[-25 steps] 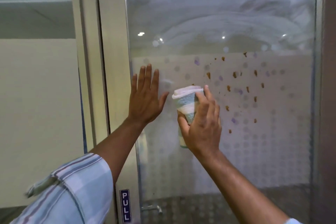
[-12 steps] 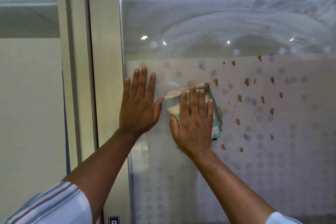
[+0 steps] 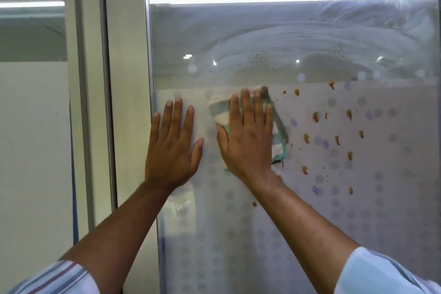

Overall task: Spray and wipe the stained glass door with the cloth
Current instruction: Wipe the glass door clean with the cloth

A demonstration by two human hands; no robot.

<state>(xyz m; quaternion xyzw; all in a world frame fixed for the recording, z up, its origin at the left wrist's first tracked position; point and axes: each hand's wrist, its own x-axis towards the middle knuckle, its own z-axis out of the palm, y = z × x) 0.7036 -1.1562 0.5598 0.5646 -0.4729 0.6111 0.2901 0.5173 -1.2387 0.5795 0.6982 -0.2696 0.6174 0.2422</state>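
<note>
1. Currently you are in the wiping step: your right hand (image 3: 248, 136) is pressing the cloth (image 3: 220, 108) flat against the glass door (image 3: 286, 31), fingers extended and held close together over the folded fabric, not pinching it.
2. Your left hand (image 3: 173, 148) is bracing flat on the glass just left of the cloth, fingers slightly spread, thumb angled toward the cloth; it is holding nothing.
3. The cloth is sitting at the top edge of the frosted dotted band, touching the pane, with its green-striped edges showing left and right of your palm.
4. Brown stains (image 3: 316, 117) are lying scattered right of the cloth, untouched; one speck (image 3: 254, 203) is sitting below it. Swirled wet smears are arcing above the cloth.
5. Judgement: the next move is calling for sweeping the cloth rightward across the stains, keeping firm, even pressure.
6. Compared with half a second ago, the cloth is sitting higher, now reaching the band's top edge; a second ago you were gripping it bunched upright rather than flattening it.
</note>
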